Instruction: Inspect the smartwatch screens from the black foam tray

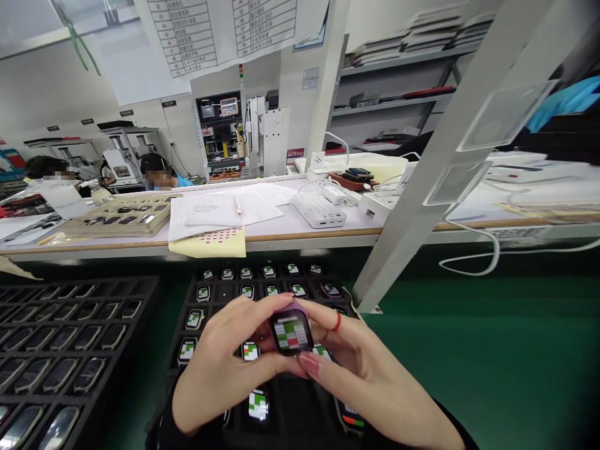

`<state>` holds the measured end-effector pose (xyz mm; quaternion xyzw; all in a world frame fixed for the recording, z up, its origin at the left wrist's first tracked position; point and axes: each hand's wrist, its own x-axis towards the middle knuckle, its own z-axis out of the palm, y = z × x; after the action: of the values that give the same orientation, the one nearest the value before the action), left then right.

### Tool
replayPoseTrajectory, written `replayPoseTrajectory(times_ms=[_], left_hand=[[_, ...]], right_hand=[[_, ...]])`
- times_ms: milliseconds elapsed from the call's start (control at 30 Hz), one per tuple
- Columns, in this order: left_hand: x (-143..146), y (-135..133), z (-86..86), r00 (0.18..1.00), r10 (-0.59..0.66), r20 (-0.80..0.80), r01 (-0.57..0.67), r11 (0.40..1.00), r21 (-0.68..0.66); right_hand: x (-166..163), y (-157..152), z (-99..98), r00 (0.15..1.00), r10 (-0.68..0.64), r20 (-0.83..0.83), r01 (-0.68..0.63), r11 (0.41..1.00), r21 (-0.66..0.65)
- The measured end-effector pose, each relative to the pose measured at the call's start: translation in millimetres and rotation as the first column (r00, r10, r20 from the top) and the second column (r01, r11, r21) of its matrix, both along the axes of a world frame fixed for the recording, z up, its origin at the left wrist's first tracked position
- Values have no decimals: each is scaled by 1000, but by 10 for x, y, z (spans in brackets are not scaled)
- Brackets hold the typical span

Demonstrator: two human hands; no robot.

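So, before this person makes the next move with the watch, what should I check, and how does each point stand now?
1. Purple-cased, square-faced watch steadied by both hands: ok, fingers of the left hand and right hand grip its edges.
2. Its screen lit: ok, it shows green, pale and reddish blocks.
3. Screen unobstructed: ok, the fingers leave most of it visible.
4. Screen wording readable: cannot tell, too small.
5. Watch's back undamaged: cannot tell, it faces away.
6. Fingers free of jewellery that might scratch: not ok, perhaps; a thin red band circles a right-hand finger.
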<state>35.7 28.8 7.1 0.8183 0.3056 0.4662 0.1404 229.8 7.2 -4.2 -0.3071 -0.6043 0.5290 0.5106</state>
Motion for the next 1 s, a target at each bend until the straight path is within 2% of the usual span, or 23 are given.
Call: replayPoseTrajectory(times_ms=[467, 533, 733, 900, 1000], left_hand=[[8, 21, -33, 1000, -16, -7, 16, 1000, -21], [12, 22, -34, 1000, -10, -10, 9, 1000, -19], [23, 2, -56, 999, 11, -51, -12, 1000, -25], [12, -112, -103, 989, 8, -149, -28, 991, -132], [60, -226, -272, 961, -30, -273, -52, 957, -287]], right_hand=[[-42, 53, -40, 997, -51, 56, 54, 997, -55], [-48, 52, -20, 995, -76, 68, 78, 997, -28], [32, 102, 55, 973, -178, 150, 154, 975, 159], [233, 33, 107, 948, -317, 27, 309, 937, 162], [343, -85, 142, 914, -399, -70, 405, 901, 158]])
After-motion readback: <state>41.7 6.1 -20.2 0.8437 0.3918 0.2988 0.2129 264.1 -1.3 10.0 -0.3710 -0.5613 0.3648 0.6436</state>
